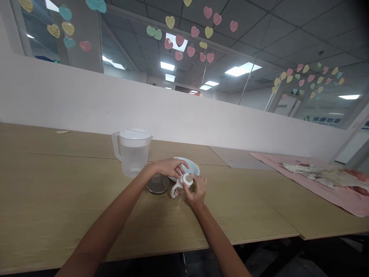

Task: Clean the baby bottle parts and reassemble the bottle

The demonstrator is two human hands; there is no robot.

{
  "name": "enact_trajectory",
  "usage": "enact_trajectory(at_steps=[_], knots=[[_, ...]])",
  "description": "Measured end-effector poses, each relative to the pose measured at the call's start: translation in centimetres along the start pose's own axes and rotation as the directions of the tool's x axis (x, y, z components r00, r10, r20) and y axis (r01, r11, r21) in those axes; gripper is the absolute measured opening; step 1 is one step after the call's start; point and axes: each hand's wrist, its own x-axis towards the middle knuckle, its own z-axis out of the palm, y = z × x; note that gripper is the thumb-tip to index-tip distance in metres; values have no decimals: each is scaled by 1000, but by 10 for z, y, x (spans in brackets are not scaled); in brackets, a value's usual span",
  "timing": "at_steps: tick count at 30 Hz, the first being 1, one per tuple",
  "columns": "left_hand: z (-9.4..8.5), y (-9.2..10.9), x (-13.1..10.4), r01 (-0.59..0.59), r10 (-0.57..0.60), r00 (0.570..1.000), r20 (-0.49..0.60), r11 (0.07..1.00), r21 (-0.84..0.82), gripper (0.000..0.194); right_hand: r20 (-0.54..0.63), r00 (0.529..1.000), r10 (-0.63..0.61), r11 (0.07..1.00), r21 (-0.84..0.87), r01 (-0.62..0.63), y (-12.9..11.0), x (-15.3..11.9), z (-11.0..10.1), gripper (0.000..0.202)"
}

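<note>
Pale wood-grain tabletop [86,215] lies beneath both hands. Right hand [198,192] pinches a clear, white-collared bottle [185,179] between thumb and fingers; left hand's [168,167] fingers hang loosely parted beside it. Probably light, stiff, slippery; its white curved handle [173,190] suits gripping.

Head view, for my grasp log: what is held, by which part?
The right grip holds the baby bottle by its white top; the left grip seems free.

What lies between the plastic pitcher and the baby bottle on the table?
In the head view, a round grey container lies between the plastic pitcher and the baby bottle; the left wrist crosses above.
</note>
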Motion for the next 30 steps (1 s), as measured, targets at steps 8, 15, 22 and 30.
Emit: enact_trajectory(at_steps=[8,15,22,30], knots=[[-2,16,-7,0,-2,1000,10,986,167,58,107,991,82,995,41,-87,4,-4,4,34],[3,15,-1,25,-13,998,-61,981,194,48,179,978,106,983,126,-130,2,-6,4,40],[-2,1,-1,-37,37,999,8,992,118,54,186,970,157,981,80,-174,3,-8,8,62],[-4,3,-2,-82,75,993,87,994,70,43,210,950,233,953,148,-266,5,-13,12,69]])
